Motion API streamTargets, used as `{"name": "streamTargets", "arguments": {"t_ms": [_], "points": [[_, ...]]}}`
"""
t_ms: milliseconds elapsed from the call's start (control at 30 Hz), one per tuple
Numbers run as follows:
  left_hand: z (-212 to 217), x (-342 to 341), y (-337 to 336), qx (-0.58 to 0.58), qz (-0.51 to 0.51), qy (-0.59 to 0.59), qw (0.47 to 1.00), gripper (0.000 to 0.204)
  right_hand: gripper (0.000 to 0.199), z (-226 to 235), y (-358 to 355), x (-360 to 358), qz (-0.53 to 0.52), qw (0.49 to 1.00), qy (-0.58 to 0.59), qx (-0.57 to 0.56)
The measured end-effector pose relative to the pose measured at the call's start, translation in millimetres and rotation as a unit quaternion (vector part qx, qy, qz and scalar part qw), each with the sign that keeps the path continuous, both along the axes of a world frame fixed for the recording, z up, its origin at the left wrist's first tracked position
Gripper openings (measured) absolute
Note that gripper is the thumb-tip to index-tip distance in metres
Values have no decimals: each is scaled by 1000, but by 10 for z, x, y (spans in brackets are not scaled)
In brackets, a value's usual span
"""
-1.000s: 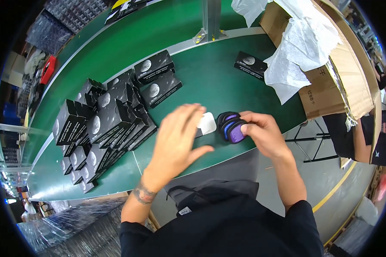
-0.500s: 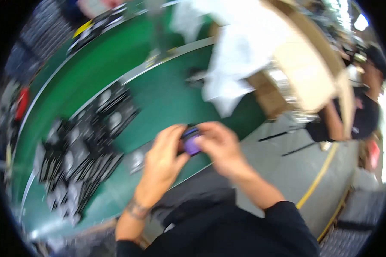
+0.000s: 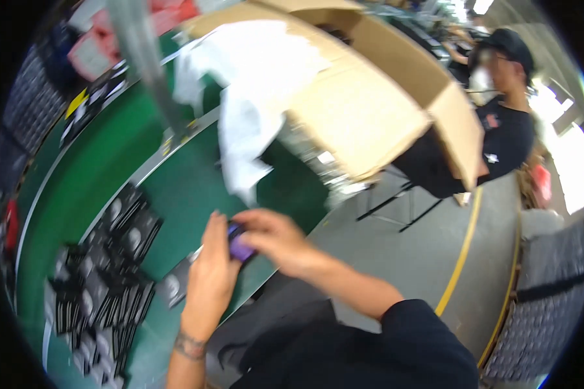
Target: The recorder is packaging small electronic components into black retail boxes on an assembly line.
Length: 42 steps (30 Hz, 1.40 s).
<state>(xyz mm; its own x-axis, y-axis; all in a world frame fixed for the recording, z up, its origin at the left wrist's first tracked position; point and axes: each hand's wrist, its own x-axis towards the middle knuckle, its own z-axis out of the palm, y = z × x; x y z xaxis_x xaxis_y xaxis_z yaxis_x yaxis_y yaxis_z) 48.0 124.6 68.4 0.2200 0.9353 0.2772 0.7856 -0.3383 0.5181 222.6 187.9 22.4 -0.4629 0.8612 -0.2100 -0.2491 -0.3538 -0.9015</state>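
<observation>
Both my hands hold a small purple and black object (image 3: 239, 245) over the near edge of the green conveyor table (image 3: 97, 175). My left hand (image 3: 213, 273) cups it from the left, my right hand (image 3: 274, 240) grips it from the right. The picture is blurred, so the object's shape is unclear. Several black boxes (image 3: 104, 272) lie in a heap on the green surface to the left of my hands.
A big open cardboard box (image 3: 370, 97) with white plastic wrap (image 3: 253, 84) hanging out stands behind my hands. A person in black clothes and a cap (image 3: 499, 117) sits at the far right. Grey floor with a yellow line (image 3: 464, 246) lies to the right.
The view has swung to the right and blurred. My hands have closed together around the purple object and stayed at the table's near edge.
</observation>
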Motion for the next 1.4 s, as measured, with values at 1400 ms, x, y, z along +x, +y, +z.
{"name": "streamTargets", "arguments": {"t_ms": [1400], "points": [[311, -865, -579, -18, 43, 207, 977, 75, 38, 0, -408, -106, -24, 982, 143, -117]]}}
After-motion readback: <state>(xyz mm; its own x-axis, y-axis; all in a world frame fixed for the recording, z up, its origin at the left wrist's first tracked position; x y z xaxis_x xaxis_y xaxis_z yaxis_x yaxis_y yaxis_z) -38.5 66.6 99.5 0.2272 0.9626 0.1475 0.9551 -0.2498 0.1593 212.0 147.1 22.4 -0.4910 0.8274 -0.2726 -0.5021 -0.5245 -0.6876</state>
